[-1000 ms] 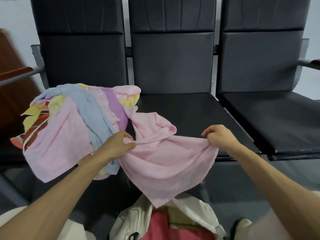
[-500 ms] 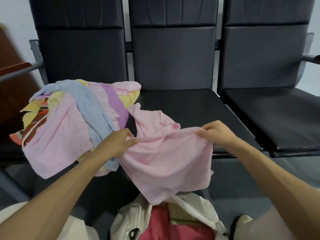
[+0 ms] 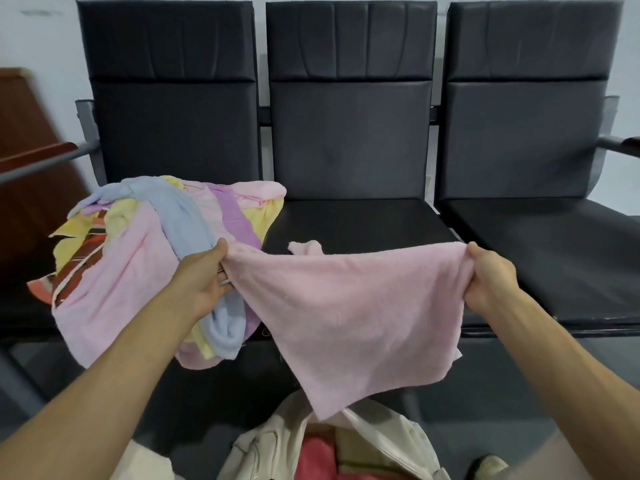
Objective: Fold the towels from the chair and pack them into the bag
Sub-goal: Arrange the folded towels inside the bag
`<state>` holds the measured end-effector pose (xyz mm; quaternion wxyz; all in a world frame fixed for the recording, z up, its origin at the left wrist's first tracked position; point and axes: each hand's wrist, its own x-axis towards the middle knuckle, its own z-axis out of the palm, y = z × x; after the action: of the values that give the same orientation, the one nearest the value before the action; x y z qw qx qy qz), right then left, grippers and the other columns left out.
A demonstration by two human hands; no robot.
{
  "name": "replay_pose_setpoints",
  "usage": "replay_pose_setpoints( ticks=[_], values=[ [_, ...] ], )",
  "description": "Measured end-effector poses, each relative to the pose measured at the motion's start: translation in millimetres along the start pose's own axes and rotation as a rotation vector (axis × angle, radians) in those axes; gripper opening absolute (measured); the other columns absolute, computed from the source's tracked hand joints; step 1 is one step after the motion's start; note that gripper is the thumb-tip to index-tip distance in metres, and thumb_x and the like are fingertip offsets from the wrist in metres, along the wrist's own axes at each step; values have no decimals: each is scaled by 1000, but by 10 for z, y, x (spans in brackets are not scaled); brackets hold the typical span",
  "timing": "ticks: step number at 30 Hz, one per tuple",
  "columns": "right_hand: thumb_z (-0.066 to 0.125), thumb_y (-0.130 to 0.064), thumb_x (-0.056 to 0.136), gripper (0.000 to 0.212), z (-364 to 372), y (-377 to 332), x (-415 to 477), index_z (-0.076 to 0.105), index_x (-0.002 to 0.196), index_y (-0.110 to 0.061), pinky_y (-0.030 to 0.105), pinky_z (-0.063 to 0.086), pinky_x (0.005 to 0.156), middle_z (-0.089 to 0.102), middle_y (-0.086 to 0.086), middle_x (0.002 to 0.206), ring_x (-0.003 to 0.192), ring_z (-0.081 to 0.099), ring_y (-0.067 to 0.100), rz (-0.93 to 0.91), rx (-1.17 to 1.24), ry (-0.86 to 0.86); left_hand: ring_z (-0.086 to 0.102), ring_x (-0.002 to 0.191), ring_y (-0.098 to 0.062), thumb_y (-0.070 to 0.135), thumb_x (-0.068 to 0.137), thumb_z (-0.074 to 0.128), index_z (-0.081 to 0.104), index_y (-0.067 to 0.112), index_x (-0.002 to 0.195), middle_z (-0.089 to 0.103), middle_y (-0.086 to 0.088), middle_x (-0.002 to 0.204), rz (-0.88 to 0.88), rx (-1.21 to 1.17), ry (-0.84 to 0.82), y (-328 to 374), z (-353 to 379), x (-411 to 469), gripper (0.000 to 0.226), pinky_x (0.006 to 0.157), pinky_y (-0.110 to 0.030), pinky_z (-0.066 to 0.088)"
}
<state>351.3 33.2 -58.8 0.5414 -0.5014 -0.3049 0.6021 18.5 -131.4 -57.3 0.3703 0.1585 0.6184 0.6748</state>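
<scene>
Holding pink towel (image 3: 349, 306) stretched flat: left hand (image 3: 204, 278), right hand (image 3: 488, 275) pinch top corners, ready to fold. Bag (image 3: 277, 445) waits near, below.

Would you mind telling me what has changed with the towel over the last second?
The right hand moved rightward, away from the left hand, pulling the pink towel from a slack bunch into a taut spread. Both hands kept pinching its top corners; the pile and bag stayed put.

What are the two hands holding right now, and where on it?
The pink towel, stretched between them: left hand pinches its upper left corner, right hand its upper right corner.
</scene>
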Motion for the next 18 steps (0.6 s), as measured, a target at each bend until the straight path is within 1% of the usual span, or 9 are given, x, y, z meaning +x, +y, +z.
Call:
replay_pose_setpoints(
  ticks=[3, 5, 7, 10, 11, 13, 15, 16, 18],
  values=[
    [53, -7, 93, 19, 13, -15, -4, 61, 109, -1, 40, 51, 93, 64, 14, 118, 104, 62, 28, -3, -31, 32, 62, 102, -21, 23, 96, 59, 52, 6, 132, 63, -9, 124, -40, -89, -19, 6, -47, 28, 40, 78, -34, 51],
    [51, -4, 84, 19, 14, 3, -3, 62, 99, -1, 38, 51, 88, 66, 17, 117, 92, 63, 28, 12, -65, 14, 62, 101, -20, 13, 90, 65, 56, 4, 128, 64, -8, 120, -40, -105, -61, 24, -40, 11, 40, 77, -31, 52],
    [50, -8, 77, 19, 28, 11, -13, 64, 88, -3, 41, 51, 91, 70, 19, 112, 87, 64, 29, 32, -98, -19, 63, 99, -20, 5, 88, 65, 60, 0, 123, 66, -9, 113, 9, -71, -88, 25, 10, -35, 35, 82, -30, 52],
    [67, -28, 85, 21, 53, 11, -45, 69, 80, -8, 43, 52, 94, 71, 11, 92, 92, 65, 28, -7, -222, -62, 66, 92, -19, 3, 90, 63, 63, -2, 117, 69, -10, 104, 159, 120, -25, -3, 73, -73, 28, 81, -27, 57],
    [74, -32, 82, 23, 51, 20, -55, 70, 81, -9, 42, 52, 93, 71, 9, 91, 92, 66, 27, -38, -284, -70, 66, 89, -20, 5, 92, 62, 64, -1, 116, 69, -10, 102, 195, 196, 0, -14, 79, -71, 25, 77, -27, 58],
    [85, -29, 70, 33, 23, 31, -78, 72, 86, -3, 41, 53, 87, 71, 10, 92, 86, 66, 26, -82, -407, -104, 66, 89, -26, 12, 95, 59, 65, 1, 113, 68, -12, 103, 238, 317, 53, -37, 67, -31, 22, 73, -31, 58],
    [87, -26, 57, 46, -15, 51, -75, 69, 87, 6, 40, 50, 75, 66, 13, 83, 77, 61, 26, -96, -515, -128, 65, 95, -33, 20, 98, 56, 66, 4, 110, 67, -15, 108, 250, 375, 99, -58, 35, 15, 22, 77, -39, 58],
    [85, -23, 54, 43, -33, 59, -56, 68, 83, 5, 38, 47, 71, 63, 13, 81, 75, 58, 25, -91, -553, -136, 64, 97, -34, 23, 98, 55, 66, 7, 106, 66, -15, 108, 248, 378, 121, -63, 23, 34, 21, 81, -43, 58],
    [80, -10, 62, 19, -41, 56, -58, 68, 72, 0, 37, 47, 70, 65, 14, 83, 75, 57, 27, -55, -631, -183, 60, 89, -30, 25, 98, 54, 65, 15, 87, 63, -10, 100, 244, 358, 171, -63, -8, 66, 18, 86, -44, 55]
  ],
)
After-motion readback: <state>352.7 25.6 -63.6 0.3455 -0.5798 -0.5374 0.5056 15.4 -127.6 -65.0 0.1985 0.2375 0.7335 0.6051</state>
